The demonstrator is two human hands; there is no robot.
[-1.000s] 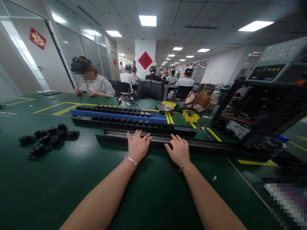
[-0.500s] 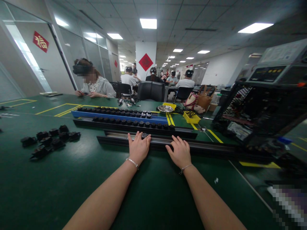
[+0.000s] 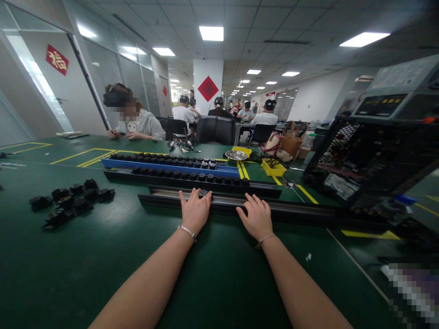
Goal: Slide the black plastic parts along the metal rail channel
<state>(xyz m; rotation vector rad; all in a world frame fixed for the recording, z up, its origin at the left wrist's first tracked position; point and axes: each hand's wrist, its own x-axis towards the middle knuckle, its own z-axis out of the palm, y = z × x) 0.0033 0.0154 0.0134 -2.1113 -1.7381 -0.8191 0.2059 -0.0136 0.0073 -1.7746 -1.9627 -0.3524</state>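
Observation:
A long black rail (image 3: 302, 209) with a grey metallic channel lies across the table in front of me. My left hand (image 3: 195, 212) is over its left part, with a small black socket-like module (image 3: 203, 193) pinched between thumb and fingers in the channel. Farther right, my right hand (image 3: 256, 214) grips the rail, thumb at the near wall and fingers across the top. Just behind lies another black rail (image 3: 264, 188) bearing a row of similar modules. Beyond it, a blue rail (image 3: 226, 172) also carries modules. A loose pile of black modules (image 3: 82, 204) sits to the left.
An open computer case (image 3: 360, 160) stands at the right, by the rail's end. Behind the rails are a metal bowl (image 3: 236, 156), a yellow tray (image 3: 274, 169) and tangled cables (image 3: 185, 146). A person (image 3: 137, 121) sits across the table at the left.
My left hand has shifted slightly left along the rail, with the small module moving along with it. My right hand stays in place on the rail.

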